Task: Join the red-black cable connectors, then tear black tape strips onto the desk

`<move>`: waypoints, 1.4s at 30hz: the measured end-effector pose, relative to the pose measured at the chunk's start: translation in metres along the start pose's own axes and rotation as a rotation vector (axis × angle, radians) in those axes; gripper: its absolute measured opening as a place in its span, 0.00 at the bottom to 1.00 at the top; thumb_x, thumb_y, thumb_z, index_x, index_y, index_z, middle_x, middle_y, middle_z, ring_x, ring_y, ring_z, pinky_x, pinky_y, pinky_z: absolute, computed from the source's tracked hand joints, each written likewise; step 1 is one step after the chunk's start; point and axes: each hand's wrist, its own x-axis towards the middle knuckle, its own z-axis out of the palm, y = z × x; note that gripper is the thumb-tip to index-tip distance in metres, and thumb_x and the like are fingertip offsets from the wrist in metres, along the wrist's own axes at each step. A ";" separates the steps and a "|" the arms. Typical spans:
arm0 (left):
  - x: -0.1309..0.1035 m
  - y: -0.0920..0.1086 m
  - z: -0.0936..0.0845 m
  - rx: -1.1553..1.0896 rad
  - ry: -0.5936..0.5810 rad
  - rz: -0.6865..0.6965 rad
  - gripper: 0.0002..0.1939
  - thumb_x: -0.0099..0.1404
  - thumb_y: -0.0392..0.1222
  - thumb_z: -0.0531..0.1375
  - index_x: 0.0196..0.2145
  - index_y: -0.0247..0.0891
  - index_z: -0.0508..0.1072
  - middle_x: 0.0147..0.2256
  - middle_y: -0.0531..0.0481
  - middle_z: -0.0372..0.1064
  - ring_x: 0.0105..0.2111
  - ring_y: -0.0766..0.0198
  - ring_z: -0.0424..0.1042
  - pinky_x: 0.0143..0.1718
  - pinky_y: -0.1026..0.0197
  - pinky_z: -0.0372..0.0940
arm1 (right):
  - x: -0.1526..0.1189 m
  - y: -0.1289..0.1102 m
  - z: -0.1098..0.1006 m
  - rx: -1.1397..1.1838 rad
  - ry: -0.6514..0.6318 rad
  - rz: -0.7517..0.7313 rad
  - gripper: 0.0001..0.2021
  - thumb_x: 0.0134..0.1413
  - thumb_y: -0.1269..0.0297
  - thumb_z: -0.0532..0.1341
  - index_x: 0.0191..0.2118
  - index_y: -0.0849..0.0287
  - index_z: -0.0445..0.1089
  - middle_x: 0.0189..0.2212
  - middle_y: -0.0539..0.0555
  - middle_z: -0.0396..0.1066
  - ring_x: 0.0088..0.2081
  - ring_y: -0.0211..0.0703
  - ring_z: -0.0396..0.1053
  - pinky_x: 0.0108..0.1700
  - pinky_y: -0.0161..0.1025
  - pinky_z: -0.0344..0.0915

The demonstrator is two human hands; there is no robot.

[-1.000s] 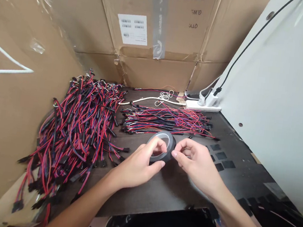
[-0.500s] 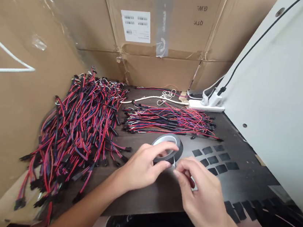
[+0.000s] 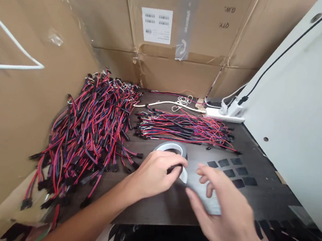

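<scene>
My left hand (image 3: 159,173) is closed on the near edge of a roll of black tape (image 3: 185,151) with a pale inner ring. A small whitish flap (image 3: 183,175) sticks out by the left fingertips, close to the roll. To the right, my right hand (image 3: 224,200) is open, thumb and fingers apart, slightly away from the roll. A blurred pale grey patch (image 3: 213,205) shows between its thumb and fingers; I cannot make out what it is. Beyond that hand, several cut black tape pieces (image 3: 242,170) lie in rows on the dark table (image 3: 150,209).
A large heap of red, blue and black wire harnesses (image 3: 98,124) lies on the left. Behind the roll is a flatter wire bundle (image 3: 186,128). A white power strip (image 3: 224,115) with plugs stands at the back right. Cardboard (image 3: 196,76) walls the back; a white panel (image 3: 307,95) borders the right.
My right hand has opened and drawn away to the right from the roll. The left hand still holds the tape, and a whitish flap now shows at its fingertips. The view has shifted slightly.
</scene>
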 end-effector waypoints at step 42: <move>0.006 0.002 -0.006 0.165 -0.082 -0.206 0.17 0.62 0.35 0.56 0.17 0.35 0.58 0.18 0.57 0.49 0.20 0.71 0.51 0.26 0.62 0.43 | 0.020 -0.011 0.017 -0.258 -0.193 -0.183 0.18 0.58 0.82 0.46 0.24 0.62 0.67 0.22 0.53 0.61 0.24 0.41 0.57 0.26 0.39 0.50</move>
